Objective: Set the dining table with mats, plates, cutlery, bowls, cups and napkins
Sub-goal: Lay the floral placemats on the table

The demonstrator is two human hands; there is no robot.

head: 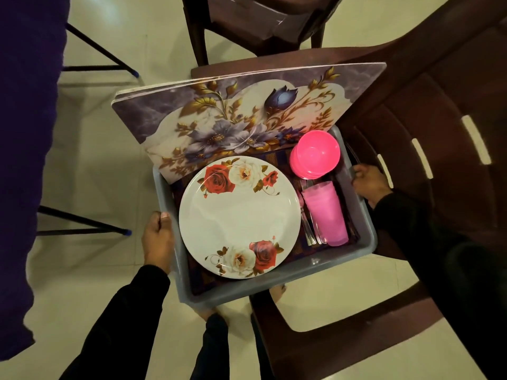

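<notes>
A grey plastic tub (279, 282) hangs in front of me over the floor. My left hand (157, 237) grips its left rim and my right hand (369, 182) grips its right rim. Inside lies a white plate with rose prints (238, 216). Floral purple mats (236, 116) lean out over the tub's far side. Stacked pink bowls (315, 154) sit at the far right corner. Stacked pink cups (325, 212) lie on their side beside clear cutlery (308, 226). A dark patterned cloth (279, 157) lines the bottom.
Brown plastic chairs stand to the right (428, 149) and ahead (255, 26). A purple cloth (24, 160) hangs along the left edge over black metal legs (82, 223). The floor is pale tile (90, 165). My feet show below the tub.
</notes>
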